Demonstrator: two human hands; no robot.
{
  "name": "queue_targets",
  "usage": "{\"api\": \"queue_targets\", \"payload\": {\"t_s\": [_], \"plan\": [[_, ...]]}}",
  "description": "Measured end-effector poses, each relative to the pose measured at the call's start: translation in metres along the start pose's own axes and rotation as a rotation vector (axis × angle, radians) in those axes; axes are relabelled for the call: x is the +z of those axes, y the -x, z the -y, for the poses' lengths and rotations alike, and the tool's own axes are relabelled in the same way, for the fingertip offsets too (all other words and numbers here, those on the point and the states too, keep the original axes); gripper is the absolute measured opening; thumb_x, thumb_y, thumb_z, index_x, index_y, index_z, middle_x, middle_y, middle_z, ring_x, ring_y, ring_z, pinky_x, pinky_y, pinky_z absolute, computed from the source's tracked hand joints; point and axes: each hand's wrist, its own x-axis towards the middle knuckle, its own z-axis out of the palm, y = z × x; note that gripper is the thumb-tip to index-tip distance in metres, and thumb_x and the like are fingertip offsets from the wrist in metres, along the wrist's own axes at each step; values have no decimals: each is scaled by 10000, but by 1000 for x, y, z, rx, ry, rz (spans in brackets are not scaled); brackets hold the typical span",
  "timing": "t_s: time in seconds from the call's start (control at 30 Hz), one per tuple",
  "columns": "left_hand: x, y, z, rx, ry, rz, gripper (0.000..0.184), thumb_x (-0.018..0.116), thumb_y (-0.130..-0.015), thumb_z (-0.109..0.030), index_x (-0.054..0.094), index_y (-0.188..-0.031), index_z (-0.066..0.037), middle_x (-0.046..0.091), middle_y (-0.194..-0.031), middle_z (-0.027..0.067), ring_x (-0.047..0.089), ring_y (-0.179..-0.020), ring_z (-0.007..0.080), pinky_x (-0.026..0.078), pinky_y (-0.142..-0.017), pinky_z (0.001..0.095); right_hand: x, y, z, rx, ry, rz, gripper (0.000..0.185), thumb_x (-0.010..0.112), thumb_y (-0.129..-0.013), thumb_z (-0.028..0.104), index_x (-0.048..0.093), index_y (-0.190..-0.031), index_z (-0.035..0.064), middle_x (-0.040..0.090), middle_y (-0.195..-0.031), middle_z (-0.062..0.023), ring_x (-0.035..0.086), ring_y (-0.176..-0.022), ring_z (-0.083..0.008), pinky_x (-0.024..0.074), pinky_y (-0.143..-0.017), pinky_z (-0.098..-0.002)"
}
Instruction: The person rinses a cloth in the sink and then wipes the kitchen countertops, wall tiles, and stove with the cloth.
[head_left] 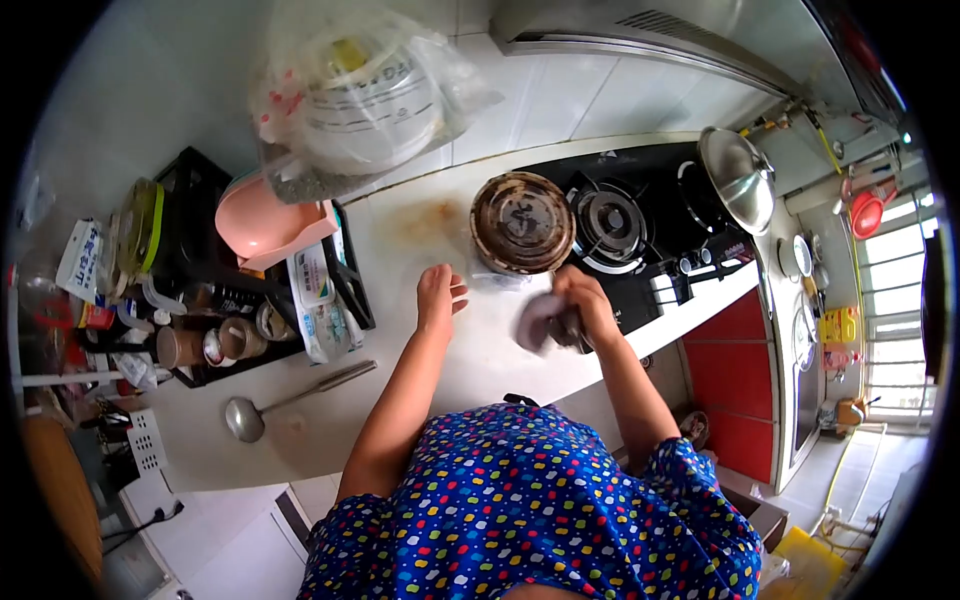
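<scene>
My right hand (pixel 588 303) grips a dark grey-purple cloth (pixel 545 322), which hangs slightly blurred over the counter near its front edge. Just behind the cloth, a round pot (pixel 523 222) shows a scorched brown-and-black face upward; it looks turned upside down. Something clear, like plastic or glass, shows beneath its front rim. My left hand (pixel 440 298) is to the left of the pot, over the white counter (pixel 410 370). Its fingers are apart, and it holds nothing.
A black gas stove (pixel 612 225) adjoins the pot on the right, with a steel lid (pixel 737 180) leaning at its far end. A ladle (pixel 245 418) lies at the left. Behind it stands a black rack (pixel 355 290) with a pink bin (pixel 265 225). A filled plastic bag (pixel 370 110) hangs above.
</scene>
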Motion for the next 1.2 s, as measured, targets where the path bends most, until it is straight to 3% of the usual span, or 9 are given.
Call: {"api": "queue_targets", "payload": {"t_s": [0.1, 0.2, 0.23, 0.33, 0.47, 0.5, 0.8, 0.93, 1.2], "plan": [[-18, -23, 24, -7, -192, -64, 310, 588, -923, -284, 522, -1179, -122, 588, -1025, 31, 625, -826, 148, 499, -627, 304, -18, 27, -30, 419, -11, -88, 240, 437, -757, 43, 600, -927, 2, 580, -966, -61, 551, -825, -129, 448, -736, -244], [-14, -50, 41, 18, -369, -66, 393, 598, -889, -220, 502, -1247, -89, 608, -1094, 64, 647, -790, 155, 501, -592, 293, -21, 17, -63, 287, -245, -306, 459, 512, -924, 304, 514, -1275, 8, 627, -1065, -129, 596, -824, -177, 472, -701, -277], [-12, -79, 61, 74, -528, -69, 391, 599, -888, -218, 512, -1240, -74, 628, -1051, 74, 653, -770, 156, 509, -592, 298, -30, 5, -55, 594, -251, -230, 706, 495, -940, 542, 356, -1440, 63, 604, -1162, -160, 609, -955, -210, 502, -771, -325], [9, -106, 69, 158, -754, -100, 365, 610, -877, -215, 547, -1200, -58, 663, -957, 92, 667, -734, 171, 525, -611, 321, -22, -20, -71, 406, -344, -62, 861, 330, -894, 734, 145, -1531, 185, 530, -1311, -181, 558, -1162, -272, 475, -961, -382], [25, -93, 47, 264, -968, -144, 274, 647, -829, -174, 628, -1076, -59, 693, -854, 105, 688, -750, 226, 534, -701, 368, -18, -44, -80, 406, -471, -153, 860, 317, -884, 739, 230, -1508, 154, 445, -1429, -102, 469, -1274, -256, 431, -1032, -392], [26, -91, 40, 194, -946, -129, 216, 639, -799, -162, 658, -999, -82, 694, -972, 138, 645, -951, 343, 504, -818, 425, -21, -47, -83, 441, -473, -130, 877, 295, -880, 755, 278, -1494, 129, 409, -1474, -58, 430, -1316, -250, 382, -1076, -392], [-4, -105, 48, 256, -782, -194, 148, 585, -781, -86, 648, -915, -88, 684, -865, 145, 643, -860, 354, 493, -756, 439, 1, -74, -82, 390, -583, -30, 776, 353, -916, 703, 375, -1440, 131, 525, -1339, -76, 526, -1171, -226, 488, -933, -378], [-38, -114, 33, 280, -633, -333, 107, 539, -853, -32, 628, -910, -28, 659, -770, 80, 659, -600, 200, 532, -608, 359, 44, -108, -71, 435, -504, -20, 735, 363, -936, 673, 391, -1430, 128, 578, -1234, -125, 582, -997, -206, 509, -830, -336], [-93, -149, 19, 242, -617, -594, 138, 616, -772, -101, 644, -906, -84, 682, -821, 130, 671, -796, 310, 511, -739, 405, 117, -175, -56, 501, -487, 51, 740, 373, -962, 620, 329, -1463, 77, 515, -1357, -135, 521, -1190, -233, 413, -1022, -341]]}}
